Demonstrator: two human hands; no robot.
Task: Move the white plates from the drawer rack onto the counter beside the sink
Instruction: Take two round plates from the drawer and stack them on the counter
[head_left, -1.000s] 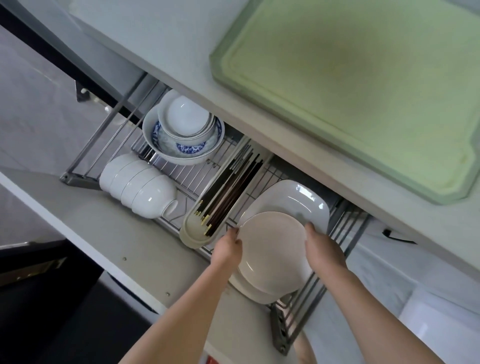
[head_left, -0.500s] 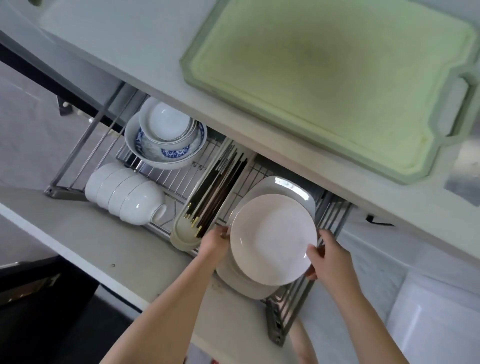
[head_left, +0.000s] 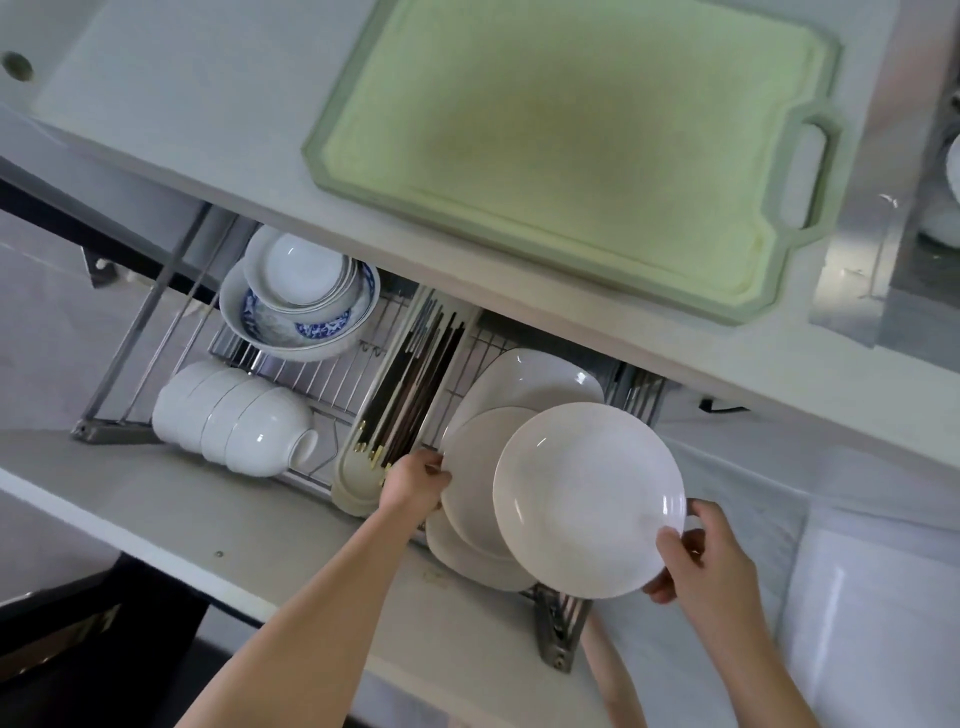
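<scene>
My right hand (head_left: 698, 558) grips the lower right rim of a round white plate (head_left: 587, 499), held above the right end of the pulled-out drawer rack (head_left: 332, 379). My left hand (head_left: 415, 480) pinches the left edge of a second round white plate (head_left: 475, 483) still standing in the rack. Another round plate (head_left: 462, 558) lies under it and a squarish white plate (head_left: 530, 376) sits behind. The pale counter (head_left: 182, 130) runs above the drawer.
A green cutting board (head_left: 571, 150) covers much of the counter. A steel sink (head_left: 919, 249) is at the far right edge. The rack also holds stacked bowls (head_left: 301, 296), a row of white cups (head_left: 234, 423) and a tray of chopsticks (head_left: 415, 384).
The top plate has come up and to the right, away from the stack, now held by my right hand alone. My left hand has stayed at the rack on the plate beneath.
</scene>
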